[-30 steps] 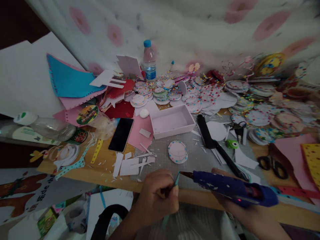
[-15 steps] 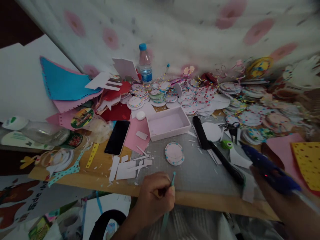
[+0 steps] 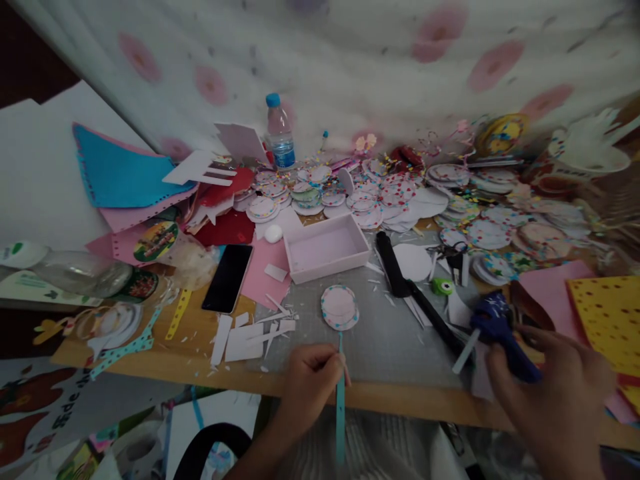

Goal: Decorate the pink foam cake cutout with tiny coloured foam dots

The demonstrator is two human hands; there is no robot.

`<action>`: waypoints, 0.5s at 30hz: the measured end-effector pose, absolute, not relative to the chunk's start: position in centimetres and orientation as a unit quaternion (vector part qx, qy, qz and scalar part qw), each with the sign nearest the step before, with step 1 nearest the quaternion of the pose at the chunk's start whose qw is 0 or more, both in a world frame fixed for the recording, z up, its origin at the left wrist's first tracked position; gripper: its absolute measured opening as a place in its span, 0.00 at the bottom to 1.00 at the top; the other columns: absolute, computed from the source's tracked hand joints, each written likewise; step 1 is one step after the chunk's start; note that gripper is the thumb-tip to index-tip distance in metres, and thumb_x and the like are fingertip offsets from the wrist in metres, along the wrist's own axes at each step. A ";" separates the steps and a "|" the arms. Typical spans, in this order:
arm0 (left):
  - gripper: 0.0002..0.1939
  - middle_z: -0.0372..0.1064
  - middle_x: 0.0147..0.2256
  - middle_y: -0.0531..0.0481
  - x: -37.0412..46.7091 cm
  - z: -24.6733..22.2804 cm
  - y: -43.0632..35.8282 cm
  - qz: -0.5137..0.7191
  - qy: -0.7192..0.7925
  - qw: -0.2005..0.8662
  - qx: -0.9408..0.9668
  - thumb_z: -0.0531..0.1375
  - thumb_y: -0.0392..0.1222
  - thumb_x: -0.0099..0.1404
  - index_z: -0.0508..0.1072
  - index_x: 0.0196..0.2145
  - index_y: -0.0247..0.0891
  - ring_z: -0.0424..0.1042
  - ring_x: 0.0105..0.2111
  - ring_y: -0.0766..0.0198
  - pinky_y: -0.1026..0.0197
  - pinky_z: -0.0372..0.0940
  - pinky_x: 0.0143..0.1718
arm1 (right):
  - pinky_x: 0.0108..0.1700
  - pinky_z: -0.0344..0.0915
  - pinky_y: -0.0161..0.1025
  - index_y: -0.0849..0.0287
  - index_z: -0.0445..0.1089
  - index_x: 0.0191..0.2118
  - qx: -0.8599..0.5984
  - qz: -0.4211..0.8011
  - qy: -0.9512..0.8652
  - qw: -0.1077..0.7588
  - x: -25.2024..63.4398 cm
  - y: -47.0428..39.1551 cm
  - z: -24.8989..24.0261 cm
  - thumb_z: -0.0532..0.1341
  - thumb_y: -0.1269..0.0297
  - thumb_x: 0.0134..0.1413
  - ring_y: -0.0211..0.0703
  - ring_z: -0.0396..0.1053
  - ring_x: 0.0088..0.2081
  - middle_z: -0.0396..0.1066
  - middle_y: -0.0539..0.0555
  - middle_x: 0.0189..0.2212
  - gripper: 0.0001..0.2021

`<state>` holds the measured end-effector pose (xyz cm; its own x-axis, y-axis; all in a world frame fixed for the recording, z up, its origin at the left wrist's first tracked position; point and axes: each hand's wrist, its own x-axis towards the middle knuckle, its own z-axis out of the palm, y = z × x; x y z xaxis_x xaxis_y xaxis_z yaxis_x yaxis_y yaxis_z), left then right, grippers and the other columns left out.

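Near the table's front edge, my left hand pinches a narrow teal paper strip, which hangs down over the edge. The strip's upper tip reaches the lower rim of a small round white paper disc with coloured dots around its border. The disc lies flat on the grey cutting mat. At the right, my right hand has thumb and fingers around a dark blue glue gun, low over the mat's right side. A pale glue stick pokes out of the gun towards the lower left.
A white open box stands behind the disc, with a phone to its left. A black long-handled tool lies between disc and glue gun. Paper scraps are at left; several decorated discs and a water bottle line the back.
My right hand has swung the glue gun around and inwards, its glue stick now towards the lower left. My left hand has turned the teal strip straighter, bringing its tip to the disc.
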<state>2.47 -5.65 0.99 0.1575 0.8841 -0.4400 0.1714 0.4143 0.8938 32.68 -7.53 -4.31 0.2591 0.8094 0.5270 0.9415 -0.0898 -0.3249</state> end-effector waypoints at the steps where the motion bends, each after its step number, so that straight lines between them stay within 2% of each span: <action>1: 0.17 0.57 0.14 0.54 2.7 0.9 -5.6 0.291 0.585 0.609 0.450 0.51 0.45 0.54 0.68 0.13 0.37 0.57 0.18 0.68 0.65 0.51 0.22 | 0.40 0.62 0.55 0.57 0.66 0.41 -0.685 -0.088 -0.645 0.329 31.3 -7.8 -3.6 0.65 0.61 0.49 0.60 0.66 0.41 0.68 0.64 0.35 0.14; 3: 0.17 0.57 0.14 0.54 3.2 0.7 -5.4 0.288 0.591 0.606 0.448 0.51 0.45 0.54 0.68 0.13 0.36 0.58 0.18 0.68 0.65 0.52 0.22 | 0.34 0.63 0.47 0.58 0.62 0.41 -0.581 -0.017 -0.715 0.387 28.2 -8.3 -2.5 0.63 0.65 0.52 0.50 0.66 0.35 0.65 0.59 0.34 0.12; 5: 0.17 0.57 0.14 0.54 3.9 0.5 -5.3 0.284 0.597 0.597 0.455 0.51 0.45 0.54 0.68 0.14 0.36 0.58 0.19 0.68 0.65 0.52 0.22 | 0.31 0.62 0.41 0.59 0.60 0.40 -0.492 0.067 -0.776 0.390 25.1 -8.7 -2.1 0.61 0.69 0.52 0.44 0.64 0.33 0.64 0.56 0.33 0.10; 8: 0.15 0.56 0.15 0.55 4.8 0.2 -5.2 0.284 0.605 0.570 0.477 0.51 0.44 0.53 0.65 0.13 0.37 0.58 0.19 0.68 0.65 0.51 0.23 | 0.32 0.60 0.40 0.58 0.58 0.38 -0.407 0.110 -0.823 0.380 21.4 -8.5 -2.4 0.59 0.75 0.51 0.42 0.61 0.32 0.65 0.53 0.31 0.10; 11: 0.15 0.50 0.15 0.57 5.2 -0.3 -5.3 0.303 0.609 0.530 0.506 0.51 0.43 0.54 0.58 0.13 0.38 0.54 0.20 0.69 0.64 0.48 0.22 | 0.32 0.56 0.40 0.57 0.56 0.36 -0.364 0.101 -0.844 0.380 19.5 -7.8 -2.7 0.56 0.79 0.51 0.40 0.57 0.28 0.62 0.49 0.25 0.11; 15: 0.16 0.46 0.17 0.57 5.2 -0.8 -5.1 0.301 0.620 0.495 0.529 0.51 0.43 0.55 0.53 0.15 0.39 0.50 0.21 0.70 0.64 0.46 0.23 | 0.31 0.54 0.40 0.56 0.56 0.34 -0.349 0.091 -0.858 0.365 19.0 -7.0 -2.9 0.53 0.77 0.52 0.41 0.56 0.26 0.58 0.47 0.22 0.08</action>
